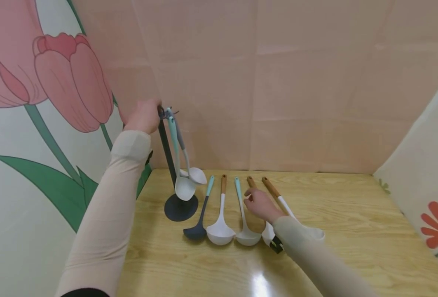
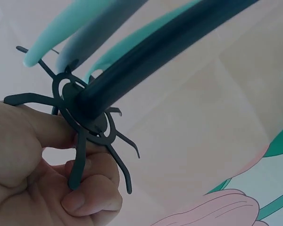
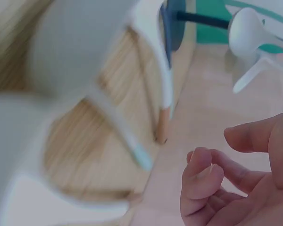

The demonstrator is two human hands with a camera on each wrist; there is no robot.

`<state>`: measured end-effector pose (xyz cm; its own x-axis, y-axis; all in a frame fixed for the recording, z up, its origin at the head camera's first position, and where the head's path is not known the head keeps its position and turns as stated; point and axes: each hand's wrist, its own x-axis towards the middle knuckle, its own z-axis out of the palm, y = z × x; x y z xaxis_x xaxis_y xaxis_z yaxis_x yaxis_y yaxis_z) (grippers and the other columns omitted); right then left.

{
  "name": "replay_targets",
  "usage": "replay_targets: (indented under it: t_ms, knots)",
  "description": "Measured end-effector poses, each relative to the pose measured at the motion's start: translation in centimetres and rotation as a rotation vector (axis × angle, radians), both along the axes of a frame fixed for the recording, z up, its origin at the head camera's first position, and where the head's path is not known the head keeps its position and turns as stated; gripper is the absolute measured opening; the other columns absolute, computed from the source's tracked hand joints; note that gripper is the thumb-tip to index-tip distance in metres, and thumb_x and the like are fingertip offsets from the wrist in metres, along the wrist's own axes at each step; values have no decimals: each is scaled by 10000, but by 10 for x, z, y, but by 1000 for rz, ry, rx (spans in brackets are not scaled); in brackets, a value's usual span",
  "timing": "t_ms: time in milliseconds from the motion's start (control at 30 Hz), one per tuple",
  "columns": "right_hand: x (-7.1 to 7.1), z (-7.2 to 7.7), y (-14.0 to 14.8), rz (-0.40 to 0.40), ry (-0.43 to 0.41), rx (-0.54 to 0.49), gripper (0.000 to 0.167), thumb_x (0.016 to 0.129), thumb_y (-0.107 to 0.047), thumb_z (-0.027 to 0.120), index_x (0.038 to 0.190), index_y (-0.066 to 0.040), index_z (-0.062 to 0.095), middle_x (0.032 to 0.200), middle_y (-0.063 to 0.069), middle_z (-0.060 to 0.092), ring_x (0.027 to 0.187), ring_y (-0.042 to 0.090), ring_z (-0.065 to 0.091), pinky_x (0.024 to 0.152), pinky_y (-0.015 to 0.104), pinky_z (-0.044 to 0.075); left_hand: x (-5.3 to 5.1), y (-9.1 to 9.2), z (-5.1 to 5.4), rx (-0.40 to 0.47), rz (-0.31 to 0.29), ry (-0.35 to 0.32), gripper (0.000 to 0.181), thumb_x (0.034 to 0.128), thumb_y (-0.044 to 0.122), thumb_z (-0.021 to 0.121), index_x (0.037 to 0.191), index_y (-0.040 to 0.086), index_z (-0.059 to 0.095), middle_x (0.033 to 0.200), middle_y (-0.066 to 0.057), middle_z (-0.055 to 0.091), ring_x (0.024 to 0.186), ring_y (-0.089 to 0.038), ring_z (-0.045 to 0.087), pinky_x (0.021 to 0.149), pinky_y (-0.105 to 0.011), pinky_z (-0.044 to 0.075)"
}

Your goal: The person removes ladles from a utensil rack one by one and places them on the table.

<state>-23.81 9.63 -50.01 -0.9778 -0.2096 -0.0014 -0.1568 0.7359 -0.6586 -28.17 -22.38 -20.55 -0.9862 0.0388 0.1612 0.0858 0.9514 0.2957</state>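
My left hand [image 1: 143, 116] grips the top of a dark utensil rack [image 1: 167, 150]; in the left wrist view, thumb and fingers pinch its hooked ring [image 2: 80, 132]. Ladles hang from the hooks, among them one with a teal handle [image 1: 173, 134] and one with a grey-blue handle [image 1: 179, 134]. Over the row of ladles on the table hovers my right hand [image 1: 261, 204], fingers loosely bent and holding nothing. Near it lie a teal-handled pale ladle [image 1: 247, 237] and wooden-handled ladles, one [image 1: 272, 187] partly hidden by my sleeve.
Left in the row are a dark ladle [image 1: 195, 233] with a teal handle and a white ladle [image 1: 220, 234] with a wooden handle. The rack's round base [image 1: 181, 211] stands on the wooden table [image 1: 352, 198]. A pinkish sheet [image 1: 315, 82] hangs behind.
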Motion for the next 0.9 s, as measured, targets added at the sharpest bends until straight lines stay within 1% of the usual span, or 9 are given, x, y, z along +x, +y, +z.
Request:
replay_targets:
  t_ms: [167,300,433,567,667,767,800,867,900]
  knots:
    - [-7,10,-37,59,-9,-48,281,979,-140,582,1216,9,613,939,102,667,783,192,628,675,356,530,-2,-1,-1,23,-1,-7,343,992,-41,385,1259,60,575,1256,-178,596,1007,-333,549,831,-477,494]
    - [-11,20,-60,102,-21,-81,263,988,-153,580,1209,-19,627,981,99,662,843,201,630,713,364,529,-4,-2,-1,37,-10,-12,367,989,-45,364,1262,64,582,1265,-174,597,1016,-331,551,832,-473,497]
    - [-14,28,-79,158,-18,-120,281,973,-179,600,1210,-32,640,1037,111,654,865,207,622,719,361,526,-2,-4,0,31,-17,-20,394,980,-56,359,1277,70,585,1265,-179,595,1014,-326,538,783,-440,482]
    - [-14,34,-96,209,-12,-149,316,963,-205,608,1236,-48,632,1068,80,656,860,187,612,723,344,516,-1,-6,0,29,-20,-32,398,995,-39,343,1281,72,596,1245,-187,596,995,-326,526,729,-410,462]
    - [-10,42,-108,245,-4,-176,338,971,-206,602,1272,-51,613,1140,84,660,983,225,627,825,392,519,-1,-6,0,34,-16,-32,394,1003,-24,341,1276,77,606,1238,-180,602,992,-322,524,726,-404,458]
    - [-7,51,-121,305,0,-218,409,975,-201,611,1346,-34,563,1284,131,627,1182,311,590,966,473,481,-2,-5,0,37,-7,-32,377,1003,-19,354,1264,80,607,1228,-173,604,991,-322,526,733,-408,463]
    - [-7,54,-125,327,-2,-236,441,972,-192,615,1375,-31,536,1339,148,600,1218,336,575,992,492,468,-2,-5,0,38,-4,-33,372,1002,-20,360,1262,82,605,1229,-171,604,989,-322,527,736,-410,464]
    - [-7,59,-134,360,-4,-256,521,963,-194,626,1434,-30,477,1434,153,535,1280,354,538,1031,493,443,-3,-4,1,38,0,-34,362,1001,-22,364,1256,81,599,1222,-173,600,980,-328,529,730,-415,465]
    - [-8,62,-139,371,-9,-267,562,958,-193,632,1464,-38,443,1475,146,500,1282,354,537,1033,475,442,-3,-5,1,35,3,-34,358,1002,-22,367,1255,83,597,1218,-170,599,975,-330,531,726,-416,465]
